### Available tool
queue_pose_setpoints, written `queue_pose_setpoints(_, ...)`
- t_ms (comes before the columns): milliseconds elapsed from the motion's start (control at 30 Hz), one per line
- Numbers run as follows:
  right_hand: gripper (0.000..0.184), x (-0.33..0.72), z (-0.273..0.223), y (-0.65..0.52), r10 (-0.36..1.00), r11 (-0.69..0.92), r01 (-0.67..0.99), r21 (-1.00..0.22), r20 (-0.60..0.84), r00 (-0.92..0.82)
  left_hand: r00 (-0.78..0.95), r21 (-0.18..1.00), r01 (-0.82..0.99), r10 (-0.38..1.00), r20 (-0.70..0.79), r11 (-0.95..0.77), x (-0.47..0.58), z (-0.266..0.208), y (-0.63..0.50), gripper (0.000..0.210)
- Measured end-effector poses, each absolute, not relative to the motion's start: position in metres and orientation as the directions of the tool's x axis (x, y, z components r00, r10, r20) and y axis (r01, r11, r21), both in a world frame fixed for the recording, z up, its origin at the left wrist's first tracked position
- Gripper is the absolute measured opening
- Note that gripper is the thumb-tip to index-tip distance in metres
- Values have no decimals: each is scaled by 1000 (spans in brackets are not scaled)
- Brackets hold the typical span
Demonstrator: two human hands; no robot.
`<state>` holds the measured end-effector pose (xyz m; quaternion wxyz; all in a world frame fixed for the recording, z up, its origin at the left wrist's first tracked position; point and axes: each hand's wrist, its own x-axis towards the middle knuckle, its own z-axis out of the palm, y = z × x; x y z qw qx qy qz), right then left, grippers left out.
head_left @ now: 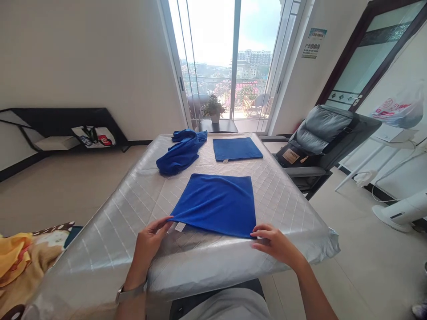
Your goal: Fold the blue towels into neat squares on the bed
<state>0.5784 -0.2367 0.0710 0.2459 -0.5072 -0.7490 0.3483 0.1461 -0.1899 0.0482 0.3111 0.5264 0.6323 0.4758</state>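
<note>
A blue cloth (218,202) lies spread on the table in front of me, with soft creases across it. My left hand (151,238) pinches its near left corner between thumb and fingers, and that edge is slightly raised. A small white tag (180,226) sticks out beside this hand. At the near right corner, my right hand (271,242) touches the cloth with its fingertips, its thumb held apart below. Beyond lies a folded blue cloth (237,148) in a flat rectangle with its own tag. To its left sits a crumpled blue cloth (182,152) in a loose heap.
A silvery quilted cover (123,213) drapes over the table. On the right stands a grey reclining chair (328,133) with a dark bag on it. A potted plant (214,109) stands beyond the far edge. Colourful fabric (30,253) lies at the lower left.
</note>
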Motion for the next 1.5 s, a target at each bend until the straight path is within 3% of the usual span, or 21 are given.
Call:
queue_pose_setpoints(267,31,579,67,-235,927,245,592,-768,8,-374,-319,835,498,846,427,-234,147,50,-198,37)
queue_pose_setpoints(467,33,576,75,-236,918,326,586,-741,101,-383,-301,826,508,848,435,-243,149,58,-210,30)
queue_pose_setpoints(633,30,581,81,-243,952,305,528,-793,239,-190,-360,848,481,831,423,-223,152,72,-220,38)
queue_pose_setpoints(767,23,590,93,-250,946,306,489,-817,317,-63,-266,780,538,813,517,-320,149,87,-229,27)
queue_pose_setpoints(867,17,596,111,-253,901,393,514,-763,432,-47,-212,698,615,776,594,-366,145,105,-236,22)
queue_pose_setpoints(1033,10,602,159,-252,741,565,596,-571,669,-61,-162,609,690,737,656,-390,141,152,-246,20)
queue_pose_setpoints(1300,26,613,239,-244,597,683,622,-384,783,-172,-328,785,492,755,569,-378,151,238,-247,20)
queue_pose_setpoints(1500,22,618,271,-238,598,681,573,-457,798,-74,-286,758,396,715,638,-518,145,281,-237,18)
